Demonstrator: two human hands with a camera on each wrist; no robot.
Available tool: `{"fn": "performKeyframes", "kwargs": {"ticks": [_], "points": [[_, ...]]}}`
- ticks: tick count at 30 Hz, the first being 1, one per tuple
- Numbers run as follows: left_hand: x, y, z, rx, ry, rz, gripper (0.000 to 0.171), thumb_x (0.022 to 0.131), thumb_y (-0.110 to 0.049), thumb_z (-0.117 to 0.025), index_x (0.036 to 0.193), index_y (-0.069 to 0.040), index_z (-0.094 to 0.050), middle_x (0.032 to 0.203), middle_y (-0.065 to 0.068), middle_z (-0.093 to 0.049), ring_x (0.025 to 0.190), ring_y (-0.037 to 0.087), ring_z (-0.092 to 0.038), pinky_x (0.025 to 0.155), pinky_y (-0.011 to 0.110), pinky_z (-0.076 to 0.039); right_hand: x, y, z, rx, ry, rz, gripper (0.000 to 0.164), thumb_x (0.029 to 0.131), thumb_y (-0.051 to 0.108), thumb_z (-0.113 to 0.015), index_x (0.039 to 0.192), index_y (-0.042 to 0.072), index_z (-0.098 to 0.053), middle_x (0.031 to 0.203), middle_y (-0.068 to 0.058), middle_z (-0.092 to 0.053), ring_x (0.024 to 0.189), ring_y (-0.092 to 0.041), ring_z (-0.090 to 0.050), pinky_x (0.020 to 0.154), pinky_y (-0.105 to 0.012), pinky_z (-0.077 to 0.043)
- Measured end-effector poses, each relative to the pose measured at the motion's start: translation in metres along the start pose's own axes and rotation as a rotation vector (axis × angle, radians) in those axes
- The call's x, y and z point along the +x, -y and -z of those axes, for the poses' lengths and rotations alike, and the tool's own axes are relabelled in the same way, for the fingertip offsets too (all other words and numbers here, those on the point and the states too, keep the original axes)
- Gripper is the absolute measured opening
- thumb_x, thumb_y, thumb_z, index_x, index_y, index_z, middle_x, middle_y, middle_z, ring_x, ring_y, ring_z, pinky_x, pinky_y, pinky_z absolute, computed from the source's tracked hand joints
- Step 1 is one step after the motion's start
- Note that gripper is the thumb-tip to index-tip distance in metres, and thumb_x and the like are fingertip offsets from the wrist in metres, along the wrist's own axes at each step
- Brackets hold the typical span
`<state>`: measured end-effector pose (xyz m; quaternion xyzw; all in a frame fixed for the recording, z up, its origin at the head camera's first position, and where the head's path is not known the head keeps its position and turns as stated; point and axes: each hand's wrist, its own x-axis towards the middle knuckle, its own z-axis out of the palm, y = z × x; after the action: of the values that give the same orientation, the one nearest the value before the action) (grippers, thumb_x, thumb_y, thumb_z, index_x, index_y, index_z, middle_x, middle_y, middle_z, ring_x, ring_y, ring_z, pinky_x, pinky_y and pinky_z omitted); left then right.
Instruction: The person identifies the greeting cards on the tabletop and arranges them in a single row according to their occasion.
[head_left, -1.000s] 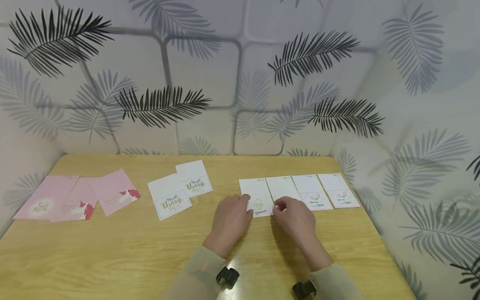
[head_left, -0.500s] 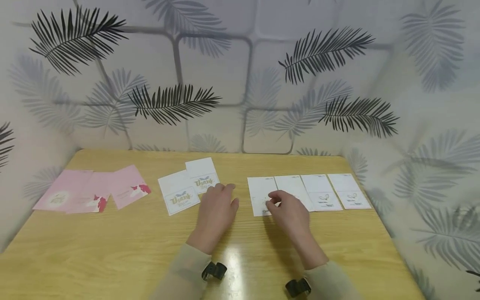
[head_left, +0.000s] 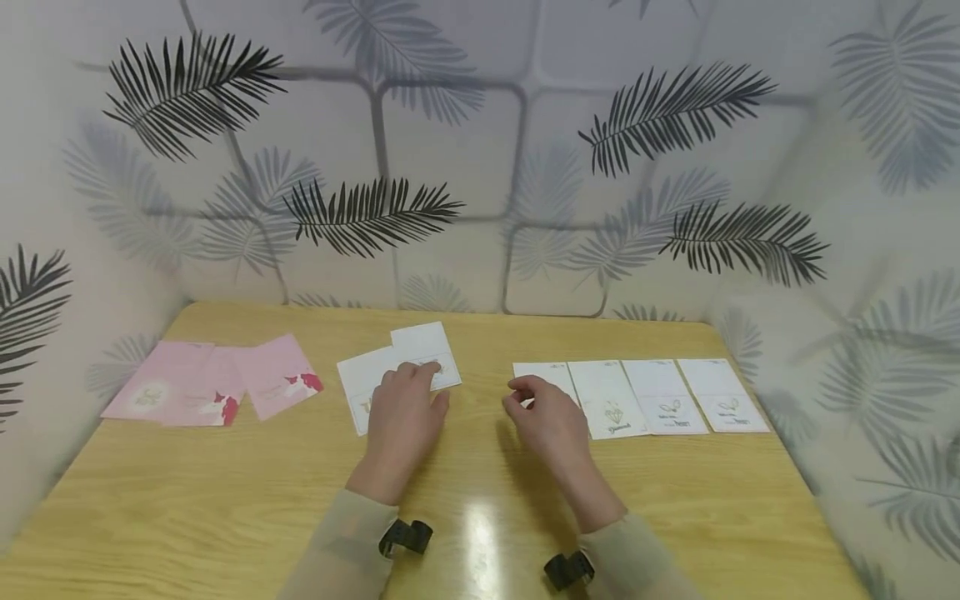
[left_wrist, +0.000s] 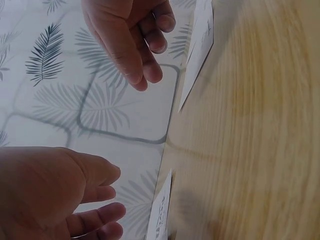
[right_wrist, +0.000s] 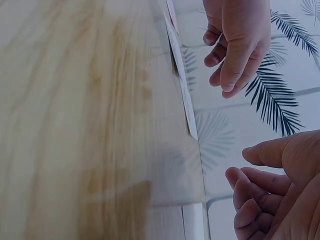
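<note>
In the head view my left hand (head_left: 405, 408) hovers over two white "Thank you" cards, covering much of the front one (head_left: 366, 372) and overlapping the lower edge of the rear one (head_left: 422, 335). Nothing sits between its loosely bent fingers, as the left wrist view also shows. My right hand (head_left: 551, 417) hangs above the table with fingers loosely curled and thumb apart, holding nothing. It covers the lower part of the leftmost white card (head_left: 540, 371) in the right-hand row. Beside that lies a white card with a gold diamond print (head_left: 609, 392).
Two white cards with a looped gold print, one inner (head_left: 662, 383) and one outer (head_left: 718, 383), end the row at right. Pink cards (head_left: 176, 358) overlap at far left, with a unicorn card (head_left: 273, 367) on their right. A leaf-patterned wall (head_left: 480, 275) borders the wooden table (head_left: 262, 517).
My left hand has left the leftmost diamond card and moved left to the "Thank you" cards. My right hand has let go and lifted, shifting left across that card. The head view has swung left.
</note>
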<state>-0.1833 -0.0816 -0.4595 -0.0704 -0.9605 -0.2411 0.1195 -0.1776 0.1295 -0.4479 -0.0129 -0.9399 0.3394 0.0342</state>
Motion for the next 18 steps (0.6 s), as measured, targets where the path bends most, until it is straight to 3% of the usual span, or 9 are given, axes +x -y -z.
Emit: {"fn": "performKeyframes", "kwargs": {"ticks": [18], "points": [[0.015,0.039,0.009,-0.025,0.007,0.095,0.043,0.109,-0.024,-0.071,0.146,-0.003,-0.068,0.137,0.024,-0.069,0.123,0.048,-0.064,0.105,0.063,-0.051,0.03,0.036,-0.035,0.081,0.124,0.055,0.037,0.107,0.031,-0.071,0.138,0.01,-0.076,0.118,0.0,-0.078,0.106,-0.023,-0.075,0.088,-0.045,-0.058]]}}
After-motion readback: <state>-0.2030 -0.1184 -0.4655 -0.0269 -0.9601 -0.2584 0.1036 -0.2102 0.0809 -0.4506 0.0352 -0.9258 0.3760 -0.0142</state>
